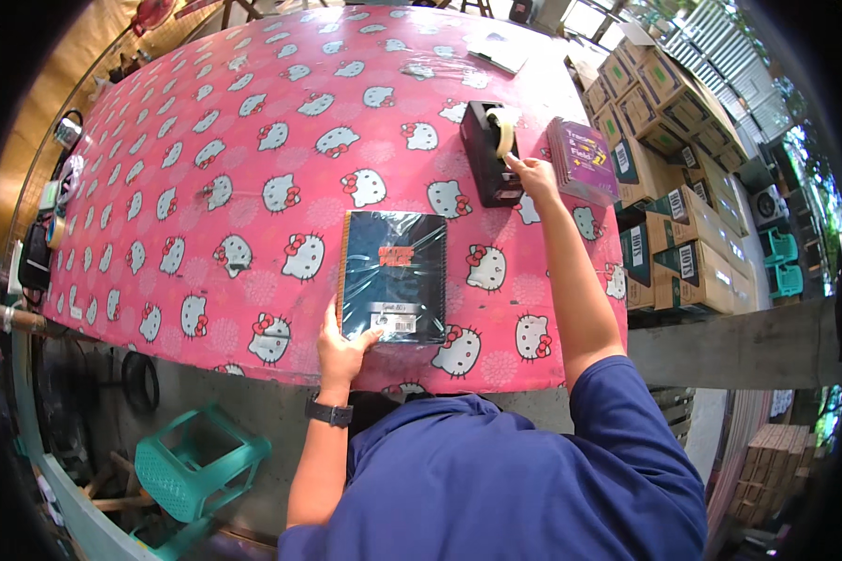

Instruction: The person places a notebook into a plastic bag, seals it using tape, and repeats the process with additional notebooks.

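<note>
A dark-covered spiral notebook pack point(395, 271) in clear, shiny plastic wrap lies near the table's front edge. My left hand point(344, 344) grips its lower left corner, thumb on top and fingers along the side. Farther off to the right stands a black tape dispenser point(485, 154) with a roll of tape point(505, 140). My right hand point(533, 176) reaches to the dispenser, its fingers pinched at the tape beside the roll; the strip itself is too fine to make out. Just right of that hand is a stack of purple notebooks point(585, 161).
A pink cat-patterned plastic cover spreads over the large table point(281, 140). White sheets point(498, 51) lie at its far right. Cardboard boxes point(688, 248) are piled beyond the right edge. A green plastic stool point(201, 463) stands on the floor at lower left.
</note>
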`<state>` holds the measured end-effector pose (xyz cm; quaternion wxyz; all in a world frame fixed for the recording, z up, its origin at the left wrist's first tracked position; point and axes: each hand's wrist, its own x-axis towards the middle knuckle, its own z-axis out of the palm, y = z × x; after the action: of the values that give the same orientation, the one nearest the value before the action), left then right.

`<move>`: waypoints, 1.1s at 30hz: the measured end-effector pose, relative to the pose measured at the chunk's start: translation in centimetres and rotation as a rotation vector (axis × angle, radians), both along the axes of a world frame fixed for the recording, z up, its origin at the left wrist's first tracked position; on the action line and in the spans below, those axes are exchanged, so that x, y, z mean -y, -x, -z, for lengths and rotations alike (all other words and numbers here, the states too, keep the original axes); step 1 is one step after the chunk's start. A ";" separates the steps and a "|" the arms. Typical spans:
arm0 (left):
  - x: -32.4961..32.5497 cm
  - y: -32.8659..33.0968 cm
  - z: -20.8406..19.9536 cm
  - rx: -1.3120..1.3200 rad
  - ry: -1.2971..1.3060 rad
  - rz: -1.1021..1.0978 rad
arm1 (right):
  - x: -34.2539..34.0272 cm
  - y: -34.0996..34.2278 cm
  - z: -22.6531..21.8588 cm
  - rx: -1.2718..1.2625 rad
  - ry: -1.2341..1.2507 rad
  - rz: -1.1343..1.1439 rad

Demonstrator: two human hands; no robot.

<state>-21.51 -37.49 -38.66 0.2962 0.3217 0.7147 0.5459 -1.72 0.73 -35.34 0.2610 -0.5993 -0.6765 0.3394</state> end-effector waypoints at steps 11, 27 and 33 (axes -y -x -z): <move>-0.5 -0.2 1.0 -0.035 0.047 0.005 | 5.6 -4.3 4.7 -0.755 0.711 0.018; -2.7 2.2 0.3 -0.269 0.125 0.011 | 22.4 10.1 -4.4 0.642 -0.094 -1.302; -5.0 3.3 -0.5 -0.465 0.289 0.184 | 21.9 9.2 -4.4 0.467 -0.132 -1.311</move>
<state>-24.78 -32.47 -38.16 0.2155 0.4563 0.8015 0.3208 -10.89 -21.20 -30.95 -0.1142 -0.1076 -0.9561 0.2474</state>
